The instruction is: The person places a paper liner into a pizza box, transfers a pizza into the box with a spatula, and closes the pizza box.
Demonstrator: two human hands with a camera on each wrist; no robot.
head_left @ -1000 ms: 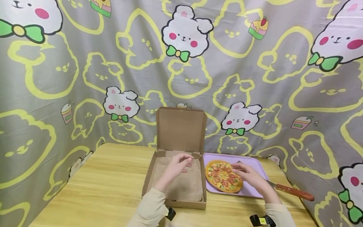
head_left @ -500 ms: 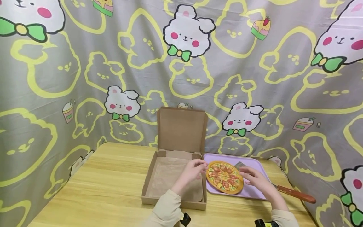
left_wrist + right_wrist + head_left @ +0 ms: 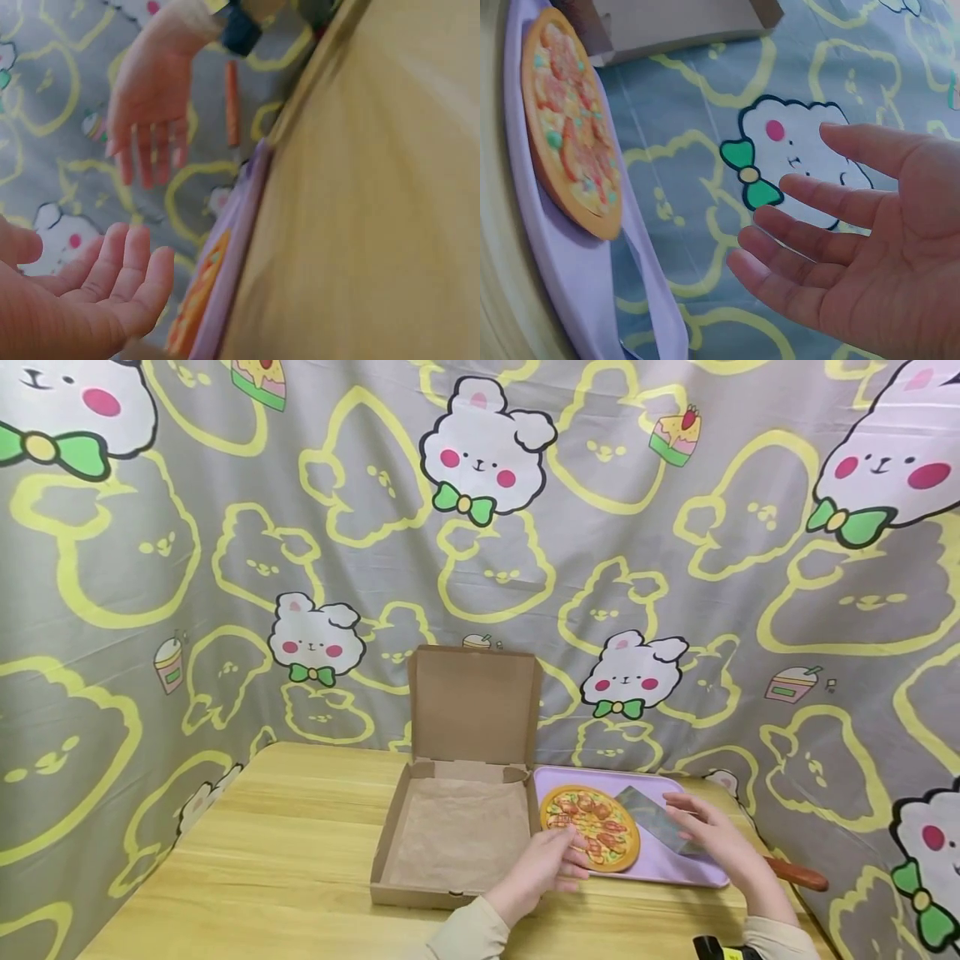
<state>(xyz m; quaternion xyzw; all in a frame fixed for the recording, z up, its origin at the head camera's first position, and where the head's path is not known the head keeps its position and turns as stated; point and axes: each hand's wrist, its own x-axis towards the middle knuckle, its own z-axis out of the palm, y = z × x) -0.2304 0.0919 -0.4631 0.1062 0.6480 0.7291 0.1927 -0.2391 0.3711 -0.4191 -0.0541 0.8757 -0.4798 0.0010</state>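
A round pizza [image 3: 592, 827] lies on the left part of a purple tray [image 3: 705, 870]. My left hand [image 3: 542, 867] hovers over the pizza's lower left edge with nothing in it; in the left wrist view that hand [image 3: 97, 292] has loosely bent, spread fingers. Over the tray's right side is my right hand [image 3: 712, 831], holding nothing, and the right wrist view shows its palm [image 3: 870, 240] with fingers apart. Below it on the tray rests the metal blade [image 3: 654, 820] of a server, whose wooden handle [image 3: 801, 874] sticks out past the tray's right edge.
An open cardboard box [image 3: 465, 827] lined with brown paper stands directly left of the tray, its lid [image 3: 474, 706] upright at the back. The wooden table [image 3: 300, 827] extends to the left. A patterned curtain [image 3: 510, 560] hangs behind and at both sides.
My left hand has moved from above the box to the right and nearer, over the pizza's edge. My right hand has shifted right, away from the pizza, uncovering more of the blade.
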